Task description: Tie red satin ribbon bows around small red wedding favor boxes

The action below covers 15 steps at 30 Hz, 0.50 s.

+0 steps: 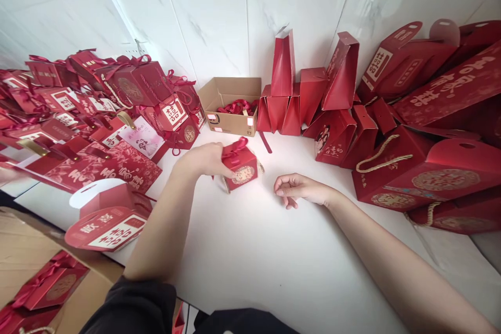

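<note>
A small red gift box (243, 171) with a gold round emblem and a dark red ribbon bow on top stands on the white table (250, 250). Around its left and top side my left hand (209, 160) is closed, the thumb lying along the front face. Rope handles show at the box's sides. To the right of the box, apart from it, my right hand (295, 189) rests just over the tabletop with loosely curled fingers and nothing visible in them.
Behind the box stands an open cardboard carton (230, 128) with red ribbons inside. A ribbon strip (265, 142) lies beside it. Red boxes (135, 81) are piled at left, others (426, 167) at right. A larger carton (84, 284) sits lower left, holding red boxes.
</note>
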### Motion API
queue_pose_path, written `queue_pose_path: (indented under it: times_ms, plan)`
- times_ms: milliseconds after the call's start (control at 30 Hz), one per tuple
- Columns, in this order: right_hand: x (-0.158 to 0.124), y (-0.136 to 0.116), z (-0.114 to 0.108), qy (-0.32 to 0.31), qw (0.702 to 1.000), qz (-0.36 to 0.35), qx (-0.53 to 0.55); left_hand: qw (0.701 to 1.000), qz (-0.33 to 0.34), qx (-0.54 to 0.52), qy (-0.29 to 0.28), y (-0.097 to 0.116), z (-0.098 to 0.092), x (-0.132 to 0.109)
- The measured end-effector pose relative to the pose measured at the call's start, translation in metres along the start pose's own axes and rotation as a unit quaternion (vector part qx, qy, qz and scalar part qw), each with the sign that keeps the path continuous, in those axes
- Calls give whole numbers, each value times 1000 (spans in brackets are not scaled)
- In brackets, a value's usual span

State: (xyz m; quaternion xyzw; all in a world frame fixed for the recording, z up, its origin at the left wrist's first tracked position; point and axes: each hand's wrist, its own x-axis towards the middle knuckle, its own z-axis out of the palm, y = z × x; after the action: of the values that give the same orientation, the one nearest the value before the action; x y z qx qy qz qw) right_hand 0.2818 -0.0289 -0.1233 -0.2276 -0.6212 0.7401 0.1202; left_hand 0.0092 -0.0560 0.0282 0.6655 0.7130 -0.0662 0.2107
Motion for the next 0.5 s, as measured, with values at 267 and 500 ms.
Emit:
queue_pose_path:
  times_ms: [267,500]
  plan:
    - [2,1,2,10,1000,6,6,963,-264,6,49,-80,-31,-4]
    - [3,4,1,17,1000,5,9,929,-330,-67,156,-116,-29,-6]
